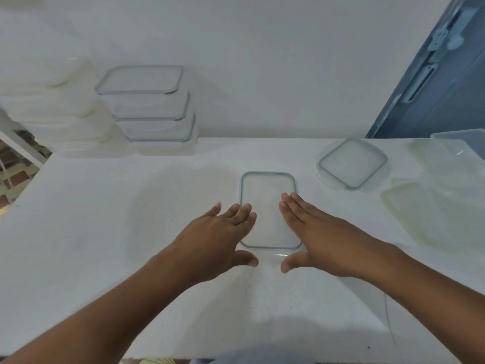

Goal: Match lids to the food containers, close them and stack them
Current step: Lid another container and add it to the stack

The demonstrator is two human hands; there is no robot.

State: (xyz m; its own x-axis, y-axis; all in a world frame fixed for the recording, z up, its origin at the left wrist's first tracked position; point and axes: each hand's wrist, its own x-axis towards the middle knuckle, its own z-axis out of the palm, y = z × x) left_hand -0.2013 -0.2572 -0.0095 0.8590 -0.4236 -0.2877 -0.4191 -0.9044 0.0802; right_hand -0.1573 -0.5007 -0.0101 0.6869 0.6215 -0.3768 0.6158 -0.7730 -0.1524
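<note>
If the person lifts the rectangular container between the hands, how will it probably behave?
Probably stiff: the container keeps straight, even edges. Its smooth, clear top looks slippery, so it may need a firm grip. Being rectangular and flat-topped, it should slide on the table, not roll.

Your tabletop (91,232) is white, with a faint sandy-grey speckle across its middle. The rectangular lid (265,190) in front of you is clear, edged by a thin grey-blue rim. The square lid (353,162) to your right has the same clear panel and grey-blue border. At the back, the stack of three containers (149,109) is colourless and see-through, each lid with a grey-blue seal line. The milky stack (52,106) to its left carries a pale yellow-green tint, and the pale lids (433,206) at your far right share that tint. The wall (262,61) is plain white, the door (446,88) is slate blue, and the brickwork (15,177) at your left is reddish-brown with pale joints.
</note>
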